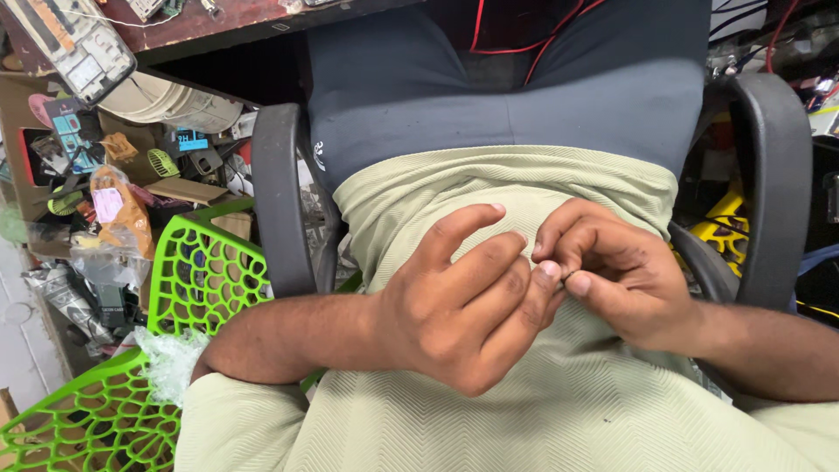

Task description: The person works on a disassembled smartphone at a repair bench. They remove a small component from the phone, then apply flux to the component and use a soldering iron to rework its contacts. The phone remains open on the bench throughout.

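We have both hands together over our shirt (pixel 542 411), seated in the chair (pixel 278 201). The left hand (pixel 459 306) and right hand (pixel 616 280) pinch a tiny part (pixel 564 278) between their fingertips, fingers curled; what it is we cannot tell. Judging by this, the fiddling is underway, nothing visibly finished.

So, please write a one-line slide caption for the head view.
Seated person's left hand and right hand meet fingertip to fingertip over the shirt.
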`<action>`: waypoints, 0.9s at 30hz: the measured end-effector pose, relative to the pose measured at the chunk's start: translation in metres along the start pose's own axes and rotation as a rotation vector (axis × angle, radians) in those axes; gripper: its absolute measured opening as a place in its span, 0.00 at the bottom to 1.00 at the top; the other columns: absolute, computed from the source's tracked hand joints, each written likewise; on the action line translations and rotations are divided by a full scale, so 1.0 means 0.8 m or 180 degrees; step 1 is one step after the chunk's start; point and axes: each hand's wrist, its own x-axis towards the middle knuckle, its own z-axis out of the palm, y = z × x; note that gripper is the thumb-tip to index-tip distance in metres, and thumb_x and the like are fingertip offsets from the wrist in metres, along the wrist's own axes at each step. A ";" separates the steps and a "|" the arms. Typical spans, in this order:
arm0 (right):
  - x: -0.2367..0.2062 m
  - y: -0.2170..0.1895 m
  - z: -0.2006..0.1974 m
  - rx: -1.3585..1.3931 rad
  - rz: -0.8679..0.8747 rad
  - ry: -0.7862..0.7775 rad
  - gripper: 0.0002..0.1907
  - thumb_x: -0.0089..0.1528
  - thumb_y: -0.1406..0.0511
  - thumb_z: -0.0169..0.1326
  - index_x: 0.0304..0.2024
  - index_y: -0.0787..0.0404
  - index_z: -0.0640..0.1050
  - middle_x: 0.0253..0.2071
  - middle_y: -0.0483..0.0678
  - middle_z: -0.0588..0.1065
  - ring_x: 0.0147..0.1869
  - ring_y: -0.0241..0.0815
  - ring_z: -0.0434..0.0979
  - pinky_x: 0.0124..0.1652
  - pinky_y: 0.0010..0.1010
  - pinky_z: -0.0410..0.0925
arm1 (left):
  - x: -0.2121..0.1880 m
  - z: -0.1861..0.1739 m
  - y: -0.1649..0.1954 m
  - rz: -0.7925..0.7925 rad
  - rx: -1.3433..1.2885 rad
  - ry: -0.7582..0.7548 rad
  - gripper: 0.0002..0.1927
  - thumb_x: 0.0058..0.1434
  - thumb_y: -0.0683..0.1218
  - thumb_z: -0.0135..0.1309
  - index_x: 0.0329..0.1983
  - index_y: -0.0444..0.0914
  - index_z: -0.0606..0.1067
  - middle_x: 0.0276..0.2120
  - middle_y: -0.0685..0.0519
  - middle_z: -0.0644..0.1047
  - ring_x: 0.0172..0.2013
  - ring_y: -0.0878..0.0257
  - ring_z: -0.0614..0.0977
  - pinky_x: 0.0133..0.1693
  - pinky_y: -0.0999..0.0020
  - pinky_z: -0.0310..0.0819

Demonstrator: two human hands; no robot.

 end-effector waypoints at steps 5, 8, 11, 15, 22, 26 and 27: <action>0.002 0.004 -0.002 0.0441 0.0146 -0.0003 0.07 0.69 0.67 0.53 0.39 0.66 0.73 0.54 0.52 0.67 0.55 0.34 0.69 0.55 0.25 0.67 | 0.000 -0.001 -0.002 -0.0014 -0.0105 -0.0106 0.03 0.69 0.34 0.60 0.43 0.26 0.79 0.31 0.49 0.77 0.38 0.57 0.81 0.57 0.45 0.74; 0.003 0.004 -0.004 0.0693 0.0244 0.0028 0.07 0.68 0.68 0.56 0.39 0.68 0.75 0.53 0.53 0.68 0.53 0.35 0.70 0.53 0.26 0.69 | 0.003 -0.002 -0.003 -0.0049 -0.0174 0.0003 0.03 0.64 0.36 0.61 0.37 0.29 0.78 0.29 0.50 0.78 0.36 0.58 0.82 0.53 0.48 0.74; 0.002 0.003 -0.009 0.0666 0.0318 0.0005 0.08 0.67 0.68 0.59 0.38 0.69 0.77 0.50 0.53 0.70 0.51 0.36 0.72 0.51 0.27 0.71 | 0.005 -0.007 -0.005 -0.0139 -0.0282 -0.0064 0.06 0.64 0.36 0.60 0.41 0.27 0.79 0.31 0.48 0.78 0.38 0.56 0.82 0.55 0.49 0.73; 0.001 0.003 -0.013 0.0736 0.0373 0.0043 0.10 0.67 0.67 0.60 0.39 0.71 0.79 0.48 0.54 0.71 0.49 0.38 0.75 0.48 0.29 0.73 | 0.007 -0.009 -0.007 -0.0186 -0.0252 -0.0043 0.06 0.62 0.38 0.61 0.40 0.29 0.80 0.30 0.49 0.77 0.37 0.56 0.82 0.54 0.50 0.74; 0.007 0.000 -0.011 0.1012 0.0473 0.0111 0.14 0.67 0.64 0.61 0.40 0.73 0.80 0.48 0.55 0.71 0.48 0.41 0.75 0.48 0.32 0.73 | 0.011 -0.014 -0.010 -0.0233 -0.0309 -0.0043 0.06 0.63 0.37 0.62 0.41 0.29 0.79 0.32 0.49 0.77 0.39 0.56 0.82 0.55 0.50 0.73; 0.005 -0.011 -0.007 0.0687 0.0401 0.0169 0.14 0.66 0.63 0.61 0.41 0.72 0.80 0.49 0.55 0.72 0.52 0.41 0.76 0.49 0.30 0.73 | 0.013 -0.011 -0.008 -0.0235 -0.0265 0.0040 0.06 0.61 0.36 0.62 0.39 0.28 0.79 0.31 0.48 0.78 0.37 0.55 0.82 0.54 0.50 0.74; 0.007 -0.011 -0.006 0.0659 0.0367 0.0149 0.13 0.66 0.64 0.61 0.41 0.72 0.79 0.49 0.55 0.72 0.52 0.41 0.76 0.50 0.30 0.73 | 0.013 -0.008 -0.008 -0.0194 -0.0297 0.0050 0.06 0.61 0.36 0.62 0.38 0.29 0.79 0.31 0.48 0.78 0.37 0.55 0.82 0.54 0.50 0.74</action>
